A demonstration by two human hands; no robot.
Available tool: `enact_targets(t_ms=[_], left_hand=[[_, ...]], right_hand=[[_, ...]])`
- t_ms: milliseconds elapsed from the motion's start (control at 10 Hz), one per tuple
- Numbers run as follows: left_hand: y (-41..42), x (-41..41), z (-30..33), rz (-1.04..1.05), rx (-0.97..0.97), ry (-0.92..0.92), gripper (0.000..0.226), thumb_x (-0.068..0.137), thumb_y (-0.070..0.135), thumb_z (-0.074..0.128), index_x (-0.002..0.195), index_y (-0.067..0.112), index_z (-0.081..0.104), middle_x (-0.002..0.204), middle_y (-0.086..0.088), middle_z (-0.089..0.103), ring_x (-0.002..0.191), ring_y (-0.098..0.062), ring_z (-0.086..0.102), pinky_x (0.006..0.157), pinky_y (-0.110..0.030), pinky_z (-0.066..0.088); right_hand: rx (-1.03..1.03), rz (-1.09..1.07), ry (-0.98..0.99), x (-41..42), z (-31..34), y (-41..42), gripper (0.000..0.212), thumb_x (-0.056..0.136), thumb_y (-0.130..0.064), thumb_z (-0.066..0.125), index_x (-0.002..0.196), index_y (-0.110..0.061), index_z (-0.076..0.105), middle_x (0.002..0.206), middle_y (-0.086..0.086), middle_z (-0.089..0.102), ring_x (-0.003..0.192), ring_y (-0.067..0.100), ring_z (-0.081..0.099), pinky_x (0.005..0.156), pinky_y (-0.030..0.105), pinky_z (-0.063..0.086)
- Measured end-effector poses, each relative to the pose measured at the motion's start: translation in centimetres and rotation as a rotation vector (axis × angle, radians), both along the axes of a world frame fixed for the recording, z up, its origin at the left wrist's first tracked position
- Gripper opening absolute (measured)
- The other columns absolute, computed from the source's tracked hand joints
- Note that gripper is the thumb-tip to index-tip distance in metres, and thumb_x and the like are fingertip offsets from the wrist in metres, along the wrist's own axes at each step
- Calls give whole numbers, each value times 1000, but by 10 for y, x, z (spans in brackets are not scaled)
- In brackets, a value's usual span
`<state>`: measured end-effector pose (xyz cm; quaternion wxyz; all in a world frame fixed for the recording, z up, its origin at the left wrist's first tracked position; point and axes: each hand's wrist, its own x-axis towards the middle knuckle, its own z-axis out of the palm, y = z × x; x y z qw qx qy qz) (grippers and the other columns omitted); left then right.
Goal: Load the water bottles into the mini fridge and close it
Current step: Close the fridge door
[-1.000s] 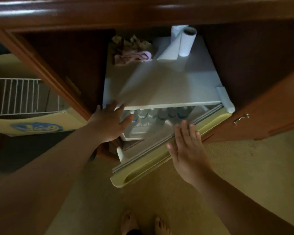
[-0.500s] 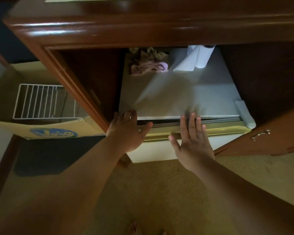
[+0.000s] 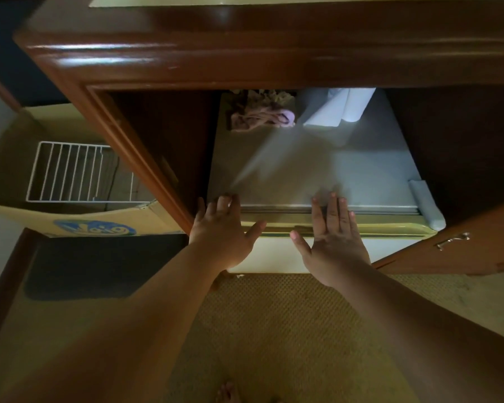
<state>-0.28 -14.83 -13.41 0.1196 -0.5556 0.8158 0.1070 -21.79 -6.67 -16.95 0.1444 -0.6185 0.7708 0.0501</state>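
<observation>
Two hands rest flat on the front of the mini fridge, which sits inside a dark wooden cabinet. The left hand is spread, fingers extended, at the 9 o'clock end of the fridge door, its fingertips reaching the top corner of the fridge. The right hand lies palm-down near the door's middle, fingers extended toward 12 o'clock over the seal line. Neither hand grasps anything; both are released and pressing flat.

The door appears seated against the body, with only a thin dark seal line visible along its upper edge. No water bottles are in view; judged from the door's position, they are inside and the task is near complete.

Handling assessment: the door is a rigid panel, likely light on its hinge, held by a soft gasket. Flat-palm pressure along the upper edge, away from the hinge side at 3 o'clock, should seat it evenly; no grip is required.

Surroundings: crumpled cloth and a paper roll lie on the fridge top at 12 o'clock. A wire rack sits in a cardboard box at 9 o'clock. The cabinet door stands open at 3 o'clock.
</observation>
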Motion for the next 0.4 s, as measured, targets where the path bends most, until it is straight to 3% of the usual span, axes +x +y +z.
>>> enact_targets(t_ms=[100, 200, 300, 400], left_hand=[[5, -1, -2, 9, -2, -7, 93, 93, 78, 8, 162, 17, 1, 169, -8, 9, 155, -34, 12, 125, -53, 3], [18, -2, -4, 10, 64, 11, 94, 93, 78, 7, 159, 16, -18, 169, -8, -19, 155, -32, -12, 126, -53, 0], [67, 5, 3, 74, 92, 138, 90, 96, 75, 14, 155, 22, -29, 162, -2, -35, 150, -25, -29, 125, -51, -4], [148, 26, 29, 116, 85, 308, 86, 96, 60, 28, 161, 21, -12, 164, 3, -31, 155, -31, -17, 126, -51, 8]], right_hand=[[61, 16, -29, -5, 6, -3, 85, 93, -76, 0, 152, -24, -32, 157, 11, -42, 146, 26, -36, 124, 45, -9], [98, 47, -45, -11, 16, 11, 85, 94, -76, 5, 146, -28, -40, 152, 11, -48, 143, 27, -41, 124, 46, -11], [84, -24, -153, -11, 22, 75, 89, 97, -71, 22, 143, -34, -44, 153, 9, -48, 143, 29, -40, 123, 47, -11], [224, -176, -215, -6, 21, 180, 99, 95, -69, 35, 129, -44, -54, 161, 10, -37, 143, 26, -36, 126, 48, -1]])
